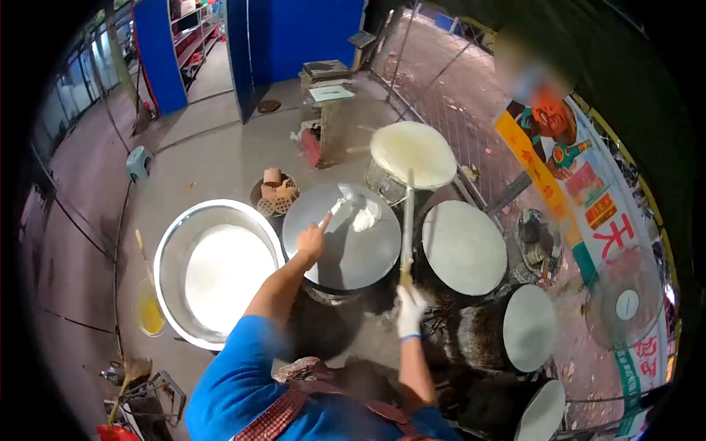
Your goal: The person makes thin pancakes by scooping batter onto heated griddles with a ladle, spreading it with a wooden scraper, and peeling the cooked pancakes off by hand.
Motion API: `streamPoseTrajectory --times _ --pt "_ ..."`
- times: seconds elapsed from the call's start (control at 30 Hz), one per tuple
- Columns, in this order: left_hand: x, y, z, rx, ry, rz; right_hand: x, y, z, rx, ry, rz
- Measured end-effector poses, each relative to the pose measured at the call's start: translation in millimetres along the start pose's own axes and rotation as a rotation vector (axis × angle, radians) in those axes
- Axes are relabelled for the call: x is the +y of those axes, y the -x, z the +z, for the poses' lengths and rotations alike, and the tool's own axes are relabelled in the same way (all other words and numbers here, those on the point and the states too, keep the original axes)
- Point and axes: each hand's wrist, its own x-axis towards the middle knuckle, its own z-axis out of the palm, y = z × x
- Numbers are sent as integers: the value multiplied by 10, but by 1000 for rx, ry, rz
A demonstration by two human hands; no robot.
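My bare left hand (312, 242) grips the handle of a ladle (351, 194), its head over a round grey griddle (309, 257). A white heap of batter (365, 217) lies on that griddle, right by the ladle. In a white glove, my right hand (410, 312) holds a long, narrow spatula (408, 228) by its wooden handle. The spatula's blade points away from me, its far end reaching the near edge of the back griddle, which bears a pale yellowish round sheet (413, 153). To my left stands a large metal basin (168, 294) with white liquid (228, 272).
More round griddles with pale sheets (465, 248), (529, 328), (541, 413) curve along my right. Behind the basin is a container of perforated briquettes (273, 192). A yellow-filled bowl (151, 312) sits at left, a stool (140, 163) farther back. A printed banner (581, 191) hangs at right.
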Motion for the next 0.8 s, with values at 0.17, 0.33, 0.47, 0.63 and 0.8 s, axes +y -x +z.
streamPoseTrajectory --times 0.17,0.33,0.47,0.63,0.8 --pt "184 -312 -446 217 449 -56 -27 -201 340 41 1175 -92" --pt "-295 -42 -863 327 692 141 627 -688 988 94 342 -132" --pt "-1145 1468 -263 12 812 -22 -453 -481 936 11 958 -55" --pt "-1328 2320 -375 -13 699 -156 859 -482 1558 258 228 -324" --pt "-1310 2358 -516 -63 712 -215 -140 -214 979 -21 373 -81"
